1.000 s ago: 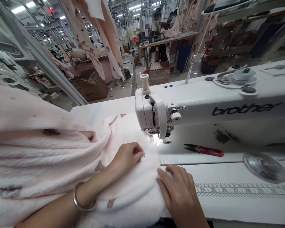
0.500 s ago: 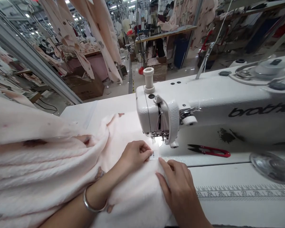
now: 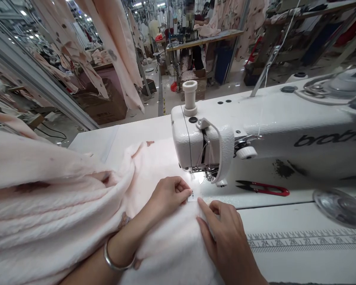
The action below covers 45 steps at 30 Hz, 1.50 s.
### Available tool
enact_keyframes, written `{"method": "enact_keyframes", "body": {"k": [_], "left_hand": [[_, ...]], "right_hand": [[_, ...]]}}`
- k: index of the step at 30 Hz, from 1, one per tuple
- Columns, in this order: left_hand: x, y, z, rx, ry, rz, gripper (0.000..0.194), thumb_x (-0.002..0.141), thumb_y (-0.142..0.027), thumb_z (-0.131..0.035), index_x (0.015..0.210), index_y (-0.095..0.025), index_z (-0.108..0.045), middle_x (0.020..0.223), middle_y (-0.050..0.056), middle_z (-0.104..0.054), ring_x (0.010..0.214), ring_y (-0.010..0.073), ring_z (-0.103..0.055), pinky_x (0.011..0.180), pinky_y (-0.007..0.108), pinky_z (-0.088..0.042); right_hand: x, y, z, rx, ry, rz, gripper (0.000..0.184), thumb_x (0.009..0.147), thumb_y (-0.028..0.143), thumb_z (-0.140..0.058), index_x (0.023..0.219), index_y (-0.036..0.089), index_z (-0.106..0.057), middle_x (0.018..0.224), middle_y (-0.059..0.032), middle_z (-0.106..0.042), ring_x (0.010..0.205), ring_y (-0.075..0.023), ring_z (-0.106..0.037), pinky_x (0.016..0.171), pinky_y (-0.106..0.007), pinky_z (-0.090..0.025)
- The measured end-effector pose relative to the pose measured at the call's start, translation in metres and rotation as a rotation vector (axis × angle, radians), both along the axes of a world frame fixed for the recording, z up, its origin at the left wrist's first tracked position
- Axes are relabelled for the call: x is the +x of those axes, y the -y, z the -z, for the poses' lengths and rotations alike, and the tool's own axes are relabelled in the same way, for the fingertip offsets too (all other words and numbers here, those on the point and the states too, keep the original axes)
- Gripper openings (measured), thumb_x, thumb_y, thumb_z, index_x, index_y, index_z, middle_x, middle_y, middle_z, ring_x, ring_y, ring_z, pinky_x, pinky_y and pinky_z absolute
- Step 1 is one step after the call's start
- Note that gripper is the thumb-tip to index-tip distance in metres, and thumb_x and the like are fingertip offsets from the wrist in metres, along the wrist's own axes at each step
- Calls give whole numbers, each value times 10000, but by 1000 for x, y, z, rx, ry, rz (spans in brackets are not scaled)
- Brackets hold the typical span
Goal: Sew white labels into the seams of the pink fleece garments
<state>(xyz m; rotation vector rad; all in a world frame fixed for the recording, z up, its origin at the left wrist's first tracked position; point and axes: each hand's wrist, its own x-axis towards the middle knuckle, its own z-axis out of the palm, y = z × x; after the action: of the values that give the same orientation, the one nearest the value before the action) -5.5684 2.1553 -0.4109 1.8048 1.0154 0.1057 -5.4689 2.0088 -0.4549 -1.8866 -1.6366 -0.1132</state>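
Pale pink plush fabric (image 3: 166,233) with brown motifs spreads over the machine table and bunches up at the left. On its right edge, just in front of the needle area, lies a small white label (image 3: 192,196) with dark print. Thumb and fingers of my left hand (image 3: 170,194) pinch the label's left side. My right hand (image 3: 222,225) rests on the fabric edge beside the label, thumb and index finger apart, the other fingers curled. The white sewing machine head (image 3: 200,138) stands just beyond both hands, its lamp lighting the cloth.
Red-handled thread snips (image 3: 264,188) lie under the machine arm at the right. Nearer me are a clear round dish (image 3: 339,208) and a printed ruler strip (image 3: 302,239). Pink fabric pieces (image 3: 115,51) hang beyond the table, with cardboard boxes (image 3: 101,103) on the floor.
The view has shifted slightly, so the machine appears a little further right. Both hands keep nearly the same places on the label and fabric.
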Motion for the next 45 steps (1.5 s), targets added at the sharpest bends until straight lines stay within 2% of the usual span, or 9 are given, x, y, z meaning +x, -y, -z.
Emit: {"method": "enact_keyframes", "body": {"k": [5, 9, 11, 14, 17, 20, 25, 35, 45], "left_hand": [[5, 1, 1, 68, -47, 0, 165, 746, -307, -556, 706, -153, -603, 602, 12, -606, 579, 135, -571, 533, 219, -403], [-7, 13, -18, 320, -131, 46, 202, 786, -315, -545, 895, -158, -610, 836, 48, -649, 714, 173, -603, 640, 273, -475], [-22, 25, -33, 492, -214, 136, 294, 825, -298, -510, 1082, -166, -561, 1015, 87, -624, 813, 214, -616, 707, 342, -512], [-43, 40, -45, 681, -261, 375, 341, 843, -222, -487, 1167, -126, -531, 1182, 159, -561, 981, 274, -602, 801, 416, -533], [-52, 45, -36, 827, -126, 609, 429, 871, -203, -472, 1281, -80, -441, 1342, 206, -447, 1253, 302, -428, 987, 443, -448], [-50, 39, -18, 853, -99, 722, 485, 916, -212, -412, 1378, -101, -314, 1421, 184, -349, 1354, 266, -260, 1056, 445, -376], [-46, 30, -3, 821, -107, 727, 527, 924, -188, -397, 1421, -134, -230, 1448, 148, -305, 1367, 233, -212, 1075, 423, -355], [-45, 28, 0, 868, -136, 775, 471, 927, -165, -365, 1385, -77, -301, 1439, 177, -307, 1349, 257, -255, 1067, 409, -369], [-41, 21, 1, 965, -229, 838, 474, 946, -200, -327, 1392, -51, -268, 1463, 164, -259, 1360, 263, -225, 1079, 415, -348]], "right_hand": [[-1, -1, 1, 24, 6, 14, 331, 884, 208, -451, 1179, 87, -544, 925, -114, -483, 819, -209, -452, 679, -363, -412], [-2, -1, 1, 42, 16, 19, 325, 873, 185, -476, 1175, 89, -551, 929, -118, -493, 828, -214, -456, 701, -377, -418], [-2, -1, 0, 62, 28, 16, 320, 867, 168, -484, 1167, 83, -555, 923, -119, -497, 821, -211, -460, 703, -378, -422], [-1, 0, -1, 84, 37, 11, 320, 855, 148, -500, 1163, 85, -558, 909, -117, -502, 819, -212, -467, 703, -376, -427], [-1, 1, -2, 100, 34, 4, 319, 849, 139, -510, 1160, 82, -555, 900, -115, -500, 821, -214, -468, 697, -373, -429], [-2, 0, -2, 112, 27, 0, 298, 853, 135, -506, 1139, 73, -559, 893, -115, -492, 813, -210, -459, 686, -370, -427], [-3, -2, -2, 111, 24, 1, 296, 853, 134, -504, 1138, 66, -554, 889, -115, -483, 805, -208, -447, 674, -371, -424], [0, -3, -2, 113, 3, -11, 337, 880, 172, -484, 1189, 45, -526, 902, -121, -482, 808, -205, -453, 684, -374, -435], [5, -13, -8, 20, 219, -1, 336, 899, 203, -449, 1166, 37, -566, 785, -95, -486, 731, -205, -448, 623, -350, -427]]}}
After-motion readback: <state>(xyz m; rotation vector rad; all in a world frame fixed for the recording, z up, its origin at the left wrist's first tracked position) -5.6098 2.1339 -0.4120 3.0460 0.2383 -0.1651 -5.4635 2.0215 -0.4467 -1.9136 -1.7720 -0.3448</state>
